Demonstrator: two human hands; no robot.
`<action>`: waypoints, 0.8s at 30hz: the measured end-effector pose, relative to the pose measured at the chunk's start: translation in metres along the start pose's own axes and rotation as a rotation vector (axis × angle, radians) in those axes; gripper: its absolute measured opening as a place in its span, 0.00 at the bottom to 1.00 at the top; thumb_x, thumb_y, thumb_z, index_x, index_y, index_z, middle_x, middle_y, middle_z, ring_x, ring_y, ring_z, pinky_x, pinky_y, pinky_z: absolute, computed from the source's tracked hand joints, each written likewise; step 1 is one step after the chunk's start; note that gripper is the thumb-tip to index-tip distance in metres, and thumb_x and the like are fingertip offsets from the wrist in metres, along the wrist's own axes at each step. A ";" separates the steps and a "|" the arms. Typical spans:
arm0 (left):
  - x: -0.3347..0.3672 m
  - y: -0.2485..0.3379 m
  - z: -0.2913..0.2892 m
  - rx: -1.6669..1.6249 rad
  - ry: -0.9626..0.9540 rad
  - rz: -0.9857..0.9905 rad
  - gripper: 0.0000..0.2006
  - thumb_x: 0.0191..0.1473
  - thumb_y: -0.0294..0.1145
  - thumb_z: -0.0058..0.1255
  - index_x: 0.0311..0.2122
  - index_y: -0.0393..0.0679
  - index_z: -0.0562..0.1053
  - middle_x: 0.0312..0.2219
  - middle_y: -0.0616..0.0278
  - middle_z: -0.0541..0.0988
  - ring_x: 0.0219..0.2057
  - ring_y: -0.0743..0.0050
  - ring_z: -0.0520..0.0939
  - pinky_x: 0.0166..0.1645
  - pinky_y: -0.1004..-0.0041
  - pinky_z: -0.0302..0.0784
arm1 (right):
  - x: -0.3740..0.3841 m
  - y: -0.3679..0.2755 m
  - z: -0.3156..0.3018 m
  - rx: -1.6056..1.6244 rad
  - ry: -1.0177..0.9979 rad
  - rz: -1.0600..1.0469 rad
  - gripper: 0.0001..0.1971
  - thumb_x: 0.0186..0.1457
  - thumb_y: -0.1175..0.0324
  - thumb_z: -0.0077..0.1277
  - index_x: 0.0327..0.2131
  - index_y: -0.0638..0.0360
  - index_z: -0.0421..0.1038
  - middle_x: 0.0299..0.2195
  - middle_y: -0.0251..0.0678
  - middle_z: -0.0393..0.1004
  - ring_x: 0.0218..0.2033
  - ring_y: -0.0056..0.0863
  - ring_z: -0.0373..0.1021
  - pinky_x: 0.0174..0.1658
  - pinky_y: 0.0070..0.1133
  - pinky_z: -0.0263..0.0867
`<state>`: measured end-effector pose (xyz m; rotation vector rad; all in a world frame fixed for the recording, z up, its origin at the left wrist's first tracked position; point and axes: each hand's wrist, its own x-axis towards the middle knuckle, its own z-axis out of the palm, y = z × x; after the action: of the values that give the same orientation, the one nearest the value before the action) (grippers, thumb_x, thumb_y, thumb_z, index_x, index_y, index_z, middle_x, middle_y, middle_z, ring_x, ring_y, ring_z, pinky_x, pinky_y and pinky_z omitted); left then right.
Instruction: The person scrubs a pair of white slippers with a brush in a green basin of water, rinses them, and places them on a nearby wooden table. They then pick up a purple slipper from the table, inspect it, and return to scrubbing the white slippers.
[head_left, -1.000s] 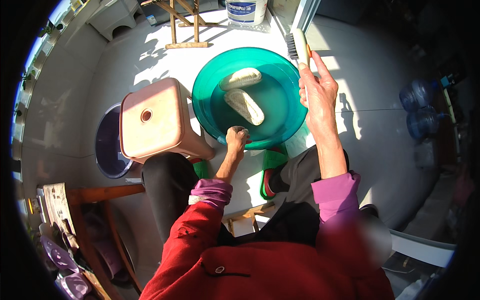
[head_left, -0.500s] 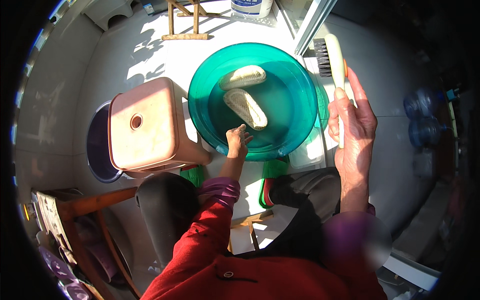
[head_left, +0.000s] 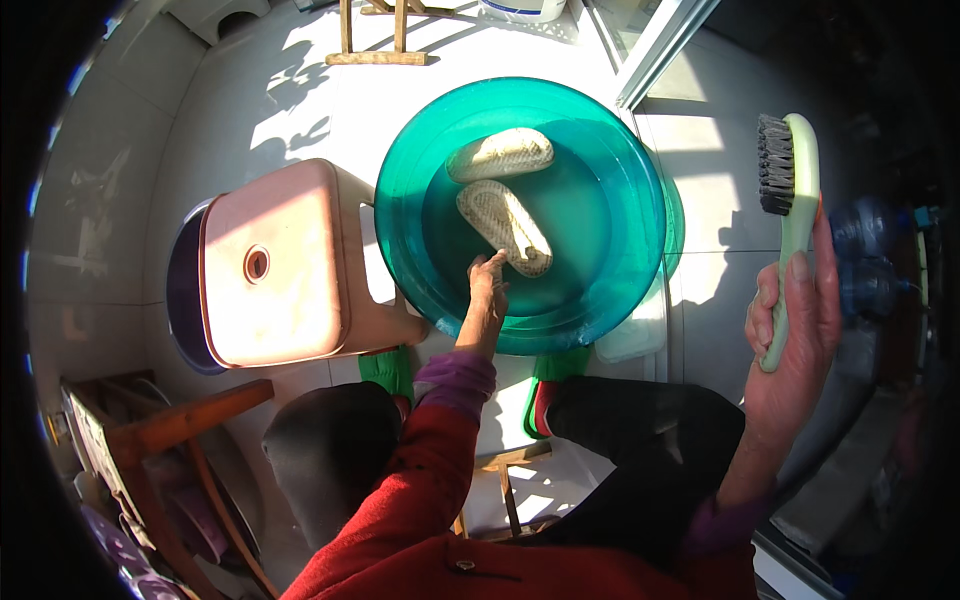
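Observation:
A pale green scrub brush [head_left: 803, 170] with dark bristles is gripped by its handle in my right hand [head_left: 800, 315], raised to the right of a large teal basin [head_left: 395, 255]. Two cream shoes lie in the water with textured soles showing: the far shoe [head_left: 500, 156] sideways, the near shoe [head_left: 505, 222] slanting toward me. Over the basin's near side, my left hand [head_left: 488, 288] holds nothing, fingers partly stretched out. Its fingertips are at the near shoe's lower end; whether they touch it, I cannot tell.
Left of the basin stands a pink plastic stool [head_left: 290, 290], with a dark purple tub [head_left: 185, 290] behind it. Beyond the basin is a wooden stand [head_left: 378, 58]. A metal door frame [head_left: 665, 50] rises at the far right, and large blue bottles [head_left: 862, 260] stand farther right.
My right hand has swung right and nearer to me, carrying the brush away from the basin. My left hand's fingertips have come closer to the near shoe. The view has shifted slightly.

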<state>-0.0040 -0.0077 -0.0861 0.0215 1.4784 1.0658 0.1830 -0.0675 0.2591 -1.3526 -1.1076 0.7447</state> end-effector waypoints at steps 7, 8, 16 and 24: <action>0.006 -0.001 0.022 -0.061 0.028 0.040 0.39 0.46 0.30 0.59 0.60 0.37 0.51 0.51 0.48 0.66 0.51 0.59 0.68 0.51 0.62 0.66 | 0.001 0.000 -0.003 -0.104 0.020 0.037 0.24 0.61 0.66 0.38 0.60 0.58 0.53 0.19 0.25 0.61 0.15 0.06 0.51 0.17 0.06 0.47; 0.011 -0.004 0.024 -0.036 -0.016 0.062 0.36 0.47 0.30 0.58 0.58 0.37 0.53 0.50 0.49 0.67 0.51 0.59 0.68 0.53 0.58 0.64 | 0.002 0.001 -0.004 -0.086 0.020 0.046 0.24 0.61 0.66 0.38 0.60 0.58 0.53 0.20 0.25 0.61 0.15 0.06 0.51 0.17 0.06 0.47; 0.059 -0.045 0.039 -0.082 -0.120 0.153 0.18 0.47 0.19 0.56 0.44 0.31 0.66 0.39 0.50 0.76 0.37 0.61 0.79 0.41 0.67 0.76 | 0.001 0.007 -0.011 -0.117 0.046 0.049 0.24 0.61 0.67 0.37 0.61 0.58 0.52 0.21 0.28 0.62 0.15 0.06 0.52 0.18 0.07 0.49; 0.027 -0.024 0.035 -0.309 0.011 -0.164 0.19 0.51 0.29 0.55 0.47 0.36 0.67 0.39 0.52 0.75 0.40 0.57 0.77 0.42 0.55 0.75 | 0.002 0.004 -0.014 -0.110 -0.001 0.057 0.24 0.61 0.65 0.39 0.60 0.58 0.53 0.20 0.26 0.62 0.15 0.06 0.52 0.18 0.07 0.49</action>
<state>0.0299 0.0146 -0.1157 -0.3198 1.2878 1.1494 0.1973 -0.0700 0.2570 -1.4823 -1.1281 0.7347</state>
